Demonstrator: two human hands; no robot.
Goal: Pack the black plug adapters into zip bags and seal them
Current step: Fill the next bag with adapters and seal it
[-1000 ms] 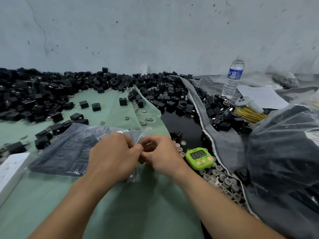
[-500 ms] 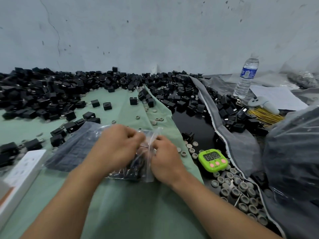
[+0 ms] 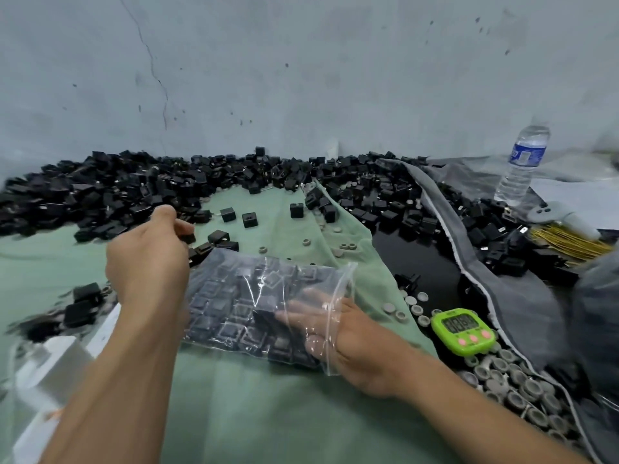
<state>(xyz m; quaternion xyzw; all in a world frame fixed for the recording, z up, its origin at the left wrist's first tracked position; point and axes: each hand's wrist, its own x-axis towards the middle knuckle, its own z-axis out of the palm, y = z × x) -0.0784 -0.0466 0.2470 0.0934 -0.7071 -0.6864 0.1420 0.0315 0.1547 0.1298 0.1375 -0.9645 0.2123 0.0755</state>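
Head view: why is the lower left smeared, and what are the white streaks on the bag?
Head view: the white box and adapters at lower left are blurred, likely motion plus wide-angle stretching; the streaks on the zip bag are glare on creased plastic; the right hand shows hazily through it.

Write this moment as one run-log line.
left hand: at loose black plastic plug adapter, grip unclear | right hand: flat fingers inside clear plastic zip bag mouth | seal: open
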